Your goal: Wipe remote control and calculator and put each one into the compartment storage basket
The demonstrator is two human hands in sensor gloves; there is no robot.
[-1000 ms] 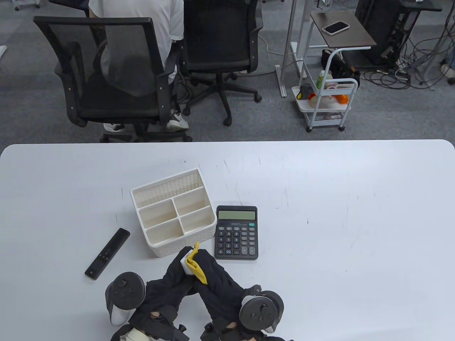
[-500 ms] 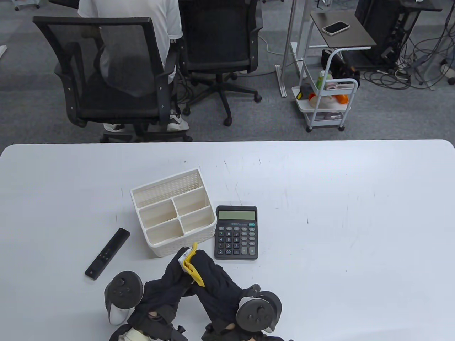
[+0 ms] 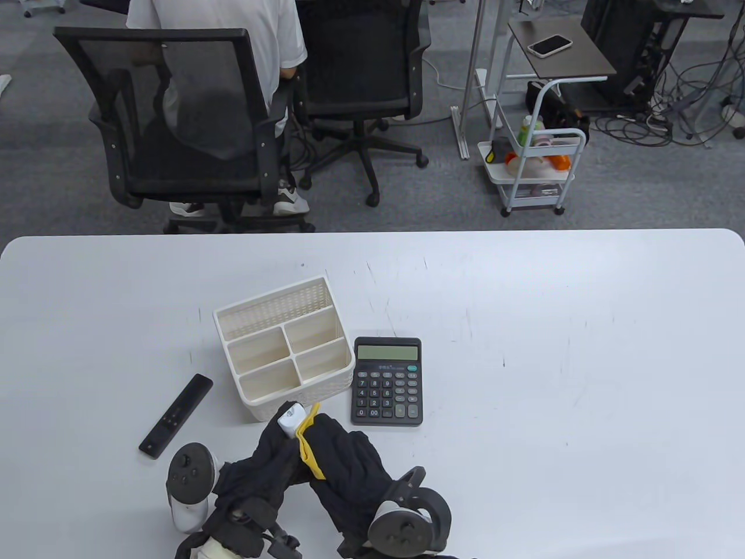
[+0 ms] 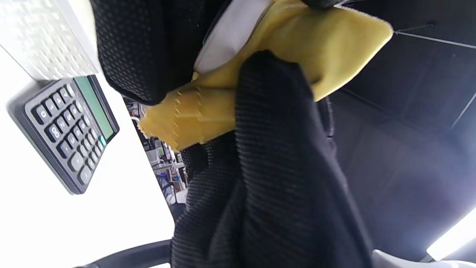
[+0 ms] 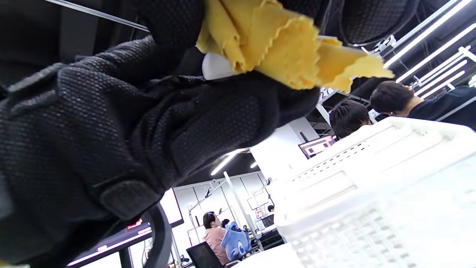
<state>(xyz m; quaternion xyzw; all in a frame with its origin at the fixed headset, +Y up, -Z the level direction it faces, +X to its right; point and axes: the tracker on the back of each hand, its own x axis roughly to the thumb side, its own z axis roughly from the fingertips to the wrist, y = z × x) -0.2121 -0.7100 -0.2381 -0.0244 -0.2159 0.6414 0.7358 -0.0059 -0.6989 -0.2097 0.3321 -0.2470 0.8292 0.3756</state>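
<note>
Just in front of the basket, my left hand (image 3: 269,445) grips a small white remote (image 3: 289,417) by its lower end. My right hand (image 3: 336,445) holds a yellow cloth (image 3: 307,447) pressed against that remote's side. In the left wrist view the yellow cloth (image 4: 334,48) wraps the white remote (image 4: 234,33). The right wrist view shows the cloth (image 5: 282,48) bunched over the remote (image 5: 215,67). A black calculator (image 3: 387,381) lies flat to the right of the white compartment basket (image 3: 302,400). A black remote (image 3: 176,415) lies on the table left of the basket.
The basket (image 5: 372,186) has several empty compartments and stands a hand's width beyond my fingers. The calculator (image 4: 63,126) lies close to my right hand. Beyond the table's far edge a person sits in an office chair (image 3: 174,116), and a white cart (image 3: 532,169) stands to the right.
Both hands have drifted a little left and toward the basket. The white remote has tilted more upright, and the cloth has slid along it.
</note>
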